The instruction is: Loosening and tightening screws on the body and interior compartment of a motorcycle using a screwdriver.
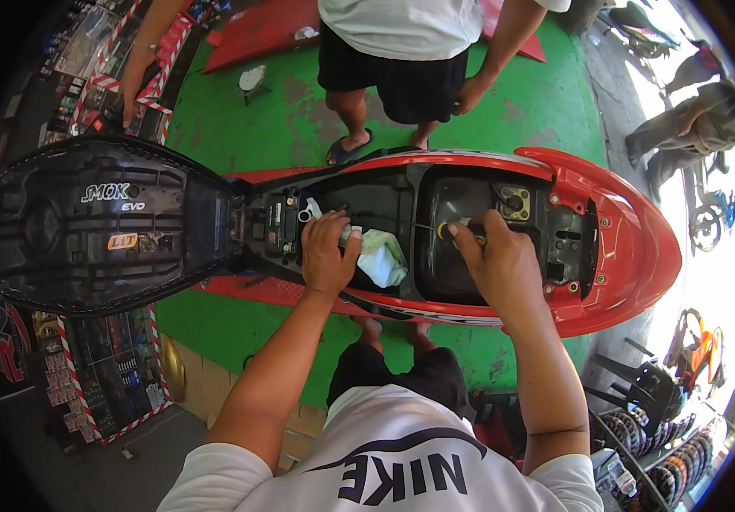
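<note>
A red scooter (640,247) lies crosswise before me, its black seat (103,226) flipped open to the left. My right hand (501,260) is closed around the yellow-and-black handle of a screwdriver (443,230) over the underseat compartment (448,271). The thin shaft points left, toward my other hand; its tip is hard to make out. At the compartment's left end, my left hand (329,253) has its fingers bent down together beside a small pale metal part (309,210). What those fingers grip is hidden. A crumpled white-and-green cloth or bag (382,258) touches its thumb side.
Across the scooter stands another person (401,51) in a white shirt and black shorts, one arm reaching toward the seat. Display cases (116,375) with striped edging flank the seat on the left. Tyres (674,465) are racked at lower right. The floor (239,111) is green.
</note>
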Available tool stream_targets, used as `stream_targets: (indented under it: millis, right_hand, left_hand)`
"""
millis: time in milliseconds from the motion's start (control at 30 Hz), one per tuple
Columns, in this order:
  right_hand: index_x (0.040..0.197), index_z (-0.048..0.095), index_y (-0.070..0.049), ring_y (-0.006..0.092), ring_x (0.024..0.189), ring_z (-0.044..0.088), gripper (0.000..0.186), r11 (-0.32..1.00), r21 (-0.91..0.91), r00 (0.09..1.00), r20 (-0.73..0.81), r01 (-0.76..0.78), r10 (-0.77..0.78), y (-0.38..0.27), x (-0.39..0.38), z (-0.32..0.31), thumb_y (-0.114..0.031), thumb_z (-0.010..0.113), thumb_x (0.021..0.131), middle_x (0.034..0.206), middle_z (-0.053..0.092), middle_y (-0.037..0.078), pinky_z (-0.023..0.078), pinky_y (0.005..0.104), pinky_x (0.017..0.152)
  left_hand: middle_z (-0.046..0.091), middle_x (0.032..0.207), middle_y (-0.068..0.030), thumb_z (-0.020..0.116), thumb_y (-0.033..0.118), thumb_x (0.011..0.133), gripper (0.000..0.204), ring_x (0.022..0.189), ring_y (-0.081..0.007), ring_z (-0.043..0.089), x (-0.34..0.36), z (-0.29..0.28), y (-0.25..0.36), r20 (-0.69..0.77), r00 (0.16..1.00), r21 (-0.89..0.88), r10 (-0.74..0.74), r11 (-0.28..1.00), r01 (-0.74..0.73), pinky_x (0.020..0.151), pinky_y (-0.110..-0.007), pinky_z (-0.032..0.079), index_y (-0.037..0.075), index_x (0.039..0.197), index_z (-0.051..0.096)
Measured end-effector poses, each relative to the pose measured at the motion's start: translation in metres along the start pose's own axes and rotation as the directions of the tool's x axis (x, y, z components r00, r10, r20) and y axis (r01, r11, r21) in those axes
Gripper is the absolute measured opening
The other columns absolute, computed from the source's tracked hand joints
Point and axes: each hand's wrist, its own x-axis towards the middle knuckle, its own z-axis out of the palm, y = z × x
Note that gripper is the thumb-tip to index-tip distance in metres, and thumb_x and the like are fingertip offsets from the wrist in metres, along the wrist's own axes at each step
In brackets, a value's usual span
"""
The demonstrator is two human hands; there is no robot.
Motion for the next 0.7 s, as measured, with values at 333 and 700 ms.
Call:
stream_targets:
  millis: [333, 700]
  right_hand:
    - [0.111, 0.061, -0.004, 0.0467, 0.068, 0.068, 0.031, 1.0, 0.002, 0.997, 0.081, 0.004, -0.004, -0.013, -0.006, -0.014, -0.03, 0.07, 0.095, 0.072, 0.071, 0.02, 0.05, 0.0513, 0.059]
    - [0.117, 0.058, -0.003, 0.0443, 0.073, 0.066, 0.03, 0.995, 0.084, 0.992, 0.107, 0.062, -0.071, -0.009, -0.011, -0.014, -0.014, 0.069, 0.091, 0.083, 0.071, 0.023, 0.051, 0.0491, 0.066]
  left_hand:
    - [0.072, 0.125, -0.01, 0.07, 0.023, 0.093, 0.031, 0.123, -0.0295, 0.064, -0.002, 0.002, -0.003, 0.003, 1.0, 0.029, -0.024, 0.999, 0.024, 0.117, -0.046, 0.038, 0.005, 0.117, 0.066]
    - [0.073, 0.122, -0.0091, 0.071, 0.025, 0.091, 0.028, 0.123, -0.0275, 0.065, -0.001, -0.005, 0.004, -0.066, 0.997, 0.002, -0.043, 0.999, 0.043, 0.117, -0.047, 0.038, 0.007, 0.112, 0.066]
